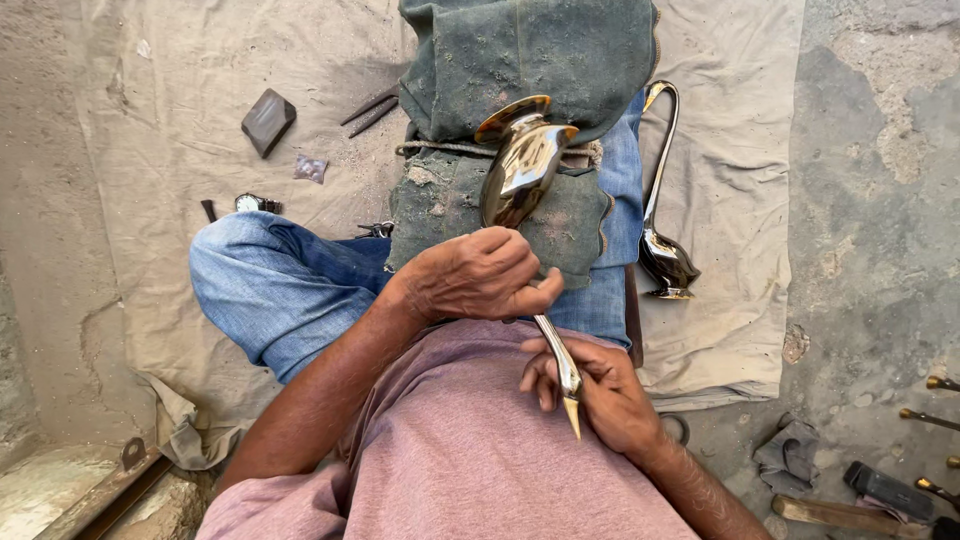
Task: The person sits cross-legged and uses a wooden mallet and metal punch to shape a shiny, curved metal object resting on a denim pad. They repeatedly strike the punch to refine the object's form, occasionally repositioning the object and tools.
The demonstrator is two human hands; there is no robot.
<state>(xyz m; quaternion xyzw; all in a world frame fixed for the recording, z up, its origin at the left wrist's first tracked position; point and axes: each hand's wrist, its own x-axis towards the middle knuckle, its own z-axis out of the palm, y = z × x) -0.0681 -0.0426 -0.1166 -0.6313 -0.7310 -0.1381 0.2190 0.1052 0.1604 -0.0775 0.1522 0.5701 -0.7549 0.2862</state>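
Brass swan (522,165) lay braced across the padded lap, left hand (478,275) clenched round its neck, right hand (600,390) fingers pinching the beak end steady.

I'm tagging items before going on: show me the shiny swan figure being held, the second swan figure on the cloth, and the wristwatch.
held swan figure (520,170), head view, on its polished body.
second swan figure (668,262), head view, on its rounded body.
wristwatch (248,203), head view, on the dial.
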